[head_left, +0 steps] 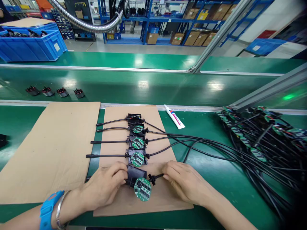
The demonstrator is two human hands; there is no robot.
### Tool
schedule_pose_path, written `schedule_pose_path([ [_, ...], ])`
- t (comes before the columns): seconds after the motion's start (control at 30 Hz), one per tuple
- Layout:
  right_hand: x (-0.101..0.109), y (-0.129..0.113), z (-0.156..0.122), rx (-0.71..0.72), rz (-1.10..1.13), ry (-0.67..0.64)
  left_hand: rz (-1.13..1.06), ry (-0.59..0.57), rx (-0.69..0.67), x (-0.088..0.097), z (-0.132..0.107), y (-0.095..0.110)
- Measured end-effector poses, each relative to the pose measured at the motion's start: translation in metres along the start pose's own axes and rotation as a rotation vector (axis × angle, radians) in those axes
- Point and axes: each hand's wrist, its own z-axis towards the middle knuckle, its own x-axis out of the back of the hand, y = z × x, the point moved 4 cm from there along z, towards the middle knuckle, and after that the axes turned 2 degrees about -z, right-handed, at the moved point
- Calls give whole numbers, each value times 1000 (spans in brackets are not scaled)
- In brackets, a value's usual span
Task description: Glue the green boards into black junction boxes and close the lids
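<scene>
My left hand [107,183] has its fingers closed at the left edge of a black plastic housing [136,174] on the cardboard. A black cable [158,176] with a strain-relief collar is pinched in my right hand [183,182], just right of that housing. Between my hands a round green circuit board [143,189] sits tilted at the housing's lower right corner. Beyond it, several similar housings stand in a column, each with cables out both sides. Round boards such as the nearest one [137,159] lie on most of them; the farthest housing [134,118] shows thin wires.
A white tube [175,117] lies right of the cardboard sheet [144,206]. Cables run to a heap of boards and wires [261,137] at right. Another cardboard sheet [52,150] is at left. Several small motor-like cylinders [62,92] and a blue crate [31,46] stand farther back.
</scene>
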Motion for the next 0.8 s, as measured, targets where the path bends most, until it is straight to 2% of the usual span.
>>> schedule_pose_path([
  [0.1,-3,-5,0,-11,26,15,52,75,107,11,-12,-5],
  [0.2,-7,-14,-3,-8,34,-11,105,50,213,13,-17,-10],
  [0.3,-14,-20,-7,9,37,-12,208,11,264,8,-15,-16],
  [0.4,-20,-19,-9,2,28,21,278,18,248,4,-9,-18],
  [0.5,-22,-13,-11,-15,17,37,272,37,167,4,-4,-14],
  [0.67,-9,-11,-18,18,59,92,139,118,102,11,-5,-4],
  [0.8,-12,-7,-17,-27,-2,47,145,110,91,8,-1,-1],
])
